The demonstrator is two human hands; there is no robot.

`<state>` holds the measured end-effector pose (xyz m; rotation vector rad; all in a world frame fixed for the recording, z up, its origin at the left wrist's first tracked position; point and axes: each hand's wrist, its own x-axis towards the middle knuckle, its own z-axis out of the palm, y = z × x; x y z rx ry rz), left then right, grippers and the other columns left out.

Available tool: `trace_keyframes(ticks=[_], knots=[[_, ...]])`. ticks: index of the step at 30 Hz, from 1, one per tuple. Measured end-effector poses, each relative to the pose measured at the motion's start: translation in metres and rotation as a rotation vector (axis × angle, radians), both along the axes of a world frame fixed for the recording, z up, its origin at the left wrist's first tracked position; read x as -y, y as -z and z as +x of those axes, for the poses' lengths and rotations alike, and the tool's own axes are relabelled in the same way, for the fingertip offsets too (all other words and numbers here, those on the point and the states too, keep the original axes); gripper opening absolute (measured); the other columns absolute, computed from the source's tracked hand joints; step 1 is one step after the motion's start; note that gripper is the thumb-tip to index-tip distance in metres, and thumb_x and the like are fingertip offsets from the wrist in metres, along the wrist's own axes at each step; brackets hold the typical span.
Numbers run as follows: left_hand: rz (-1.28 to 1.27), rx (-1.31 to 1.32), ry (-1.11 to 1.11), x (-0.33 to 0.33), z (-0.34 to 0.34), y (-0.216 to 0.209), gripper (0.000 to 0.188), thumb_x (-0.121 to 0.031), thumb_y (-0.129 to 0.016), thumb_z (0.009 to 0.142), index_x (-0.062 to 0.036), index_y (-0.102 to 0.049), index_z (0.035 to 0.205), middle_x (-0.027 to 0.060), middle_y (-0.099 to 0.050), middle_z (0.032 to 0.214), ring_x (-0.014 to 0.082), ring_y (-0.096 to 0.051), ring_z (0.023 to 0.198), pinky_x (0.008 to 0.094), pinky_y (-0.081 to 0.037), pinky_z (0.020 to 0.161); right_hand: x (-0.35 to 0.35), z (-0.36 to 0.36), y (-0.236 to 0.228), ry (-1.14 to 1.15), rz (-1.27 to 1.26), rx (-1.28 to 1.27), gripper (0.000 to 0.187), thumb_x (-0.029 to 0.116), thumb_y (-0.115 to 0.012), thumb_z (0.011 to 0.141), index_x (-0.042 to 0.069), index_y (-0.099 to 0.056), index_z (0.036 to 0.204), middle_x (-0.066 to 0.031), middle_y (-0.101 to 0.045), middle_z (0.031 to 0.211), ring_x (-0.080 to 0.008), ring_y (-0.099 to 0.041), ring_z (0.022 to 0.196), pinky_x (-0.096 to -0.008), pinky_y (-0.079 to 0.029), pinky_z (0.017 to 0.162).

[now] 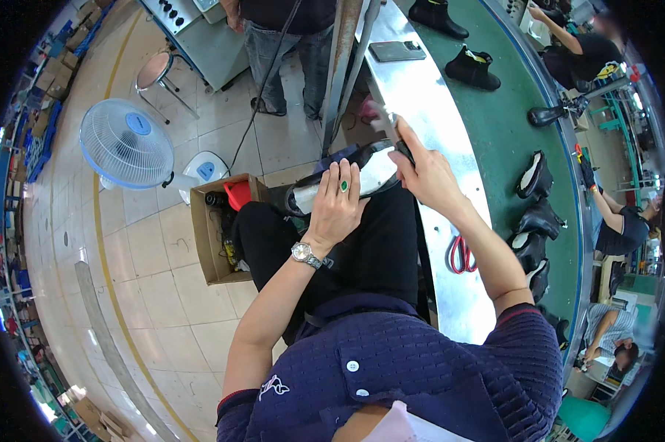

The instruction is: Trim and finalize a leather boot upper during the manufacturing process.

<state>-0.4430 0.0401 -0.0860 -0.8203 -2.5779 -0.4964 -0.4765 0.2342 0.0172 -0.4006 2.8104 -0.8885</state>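
A dark shoe point(377, 171) lies across my lap with its pale underside turned up. My left hand point(336, 202) holds it down, the fingers laid straight across the underside and the thumb at the near edge. In my right hand point(432, 174) is a hand tool point(403, 150) with a dark handle, held over the toe end. Its metal head is smeared by motion, so its exact kind cannot be told. Whether the tool touches the shoe is unclear.
A metal bench point(450, 147) at my right bears a phone point(397, 51) and red-handled scissors point(461, 255). Beyond it runs a green conveyor point(509, 125) with several black shoes. A cardboard box point(203, 243), a white fan point(126, 144) and a stool point(156, 71) stand left. People work nearby.
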Motion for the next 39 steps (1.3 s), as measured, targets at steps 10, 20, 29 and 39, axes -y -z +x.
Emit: trace_keyframes(ticks=[10,20,29,39], knots=[[0.016,0.009,-0.035,-0.003,-0.003,-0.002,0.063,-0.026,-0.071,0.078,0.0107,-0.051,0.125,0.0261,-0.053,0.127,0.0388,-0.05,0.118,0.0438,-0.04,0.102,-0.003,-0.006,0.02,0.068,0.148,0.166,0.058,0.023,-0.057,0.091,0.016,-0.035,0.144,-0.0284,-0.065,0.083,-0.0484,-0.062,0.078,-0.0548,-0.047,0.073],[0.072,0.036,-0.05,-0.004,-0.003,-0.004,0.061,-0.021,-0.072,0.077,0.0135,-0.051,0.124,0.0241,-0.055,0.119,0.0411,-0.05,0.116,0.0455,-0.04,0.101,0.011,-0.008,0.008,-0.125,0.349,0.059,0.058,0.019,-0.057,0.09,0.015,-0.034,0.144,-0.0245,-0.066,0.077,-0.0451,-0.064,0.074,-0.0534,-0.049,0.069],[0.04,-0.018,-0.037,-0.002,-0.004,0.002,0.058,-0.021,-0.069,0.079,0.0144,-0.051,0.121,0.0262,-0.054,0.115,0.0431,-0.051,0.115,0.0471,-0.039,0.103,0.025,0.0,0.005,-0.144,0.334,-0.041,0.059,0.017,-0.055,0.091,0.012,-0.031,0.144,-0.0214,-0.062,0.062,-0.0409,-0.064,0.061,-0.0505,-0.049,0.058],[0.081,-0.021,-0.054,-0.004,-0.005,0.005,0.042,-0.024,-0.069,0.08,0.0036,-0.055,0.109,0.0276,-0.055,0.113,0.0445,-0.05,0.118,0.0491,-0.039,0.103,0.042,0.007,-0.002,-0.146,0.324,-0.091,0.062,0.014,-0.055,0.088,0.009,-0.028,0.145,-0.0208,-0.062,0.06,-0.0395,-0.063,0.056,-0.0497,-0.049,0.053]])
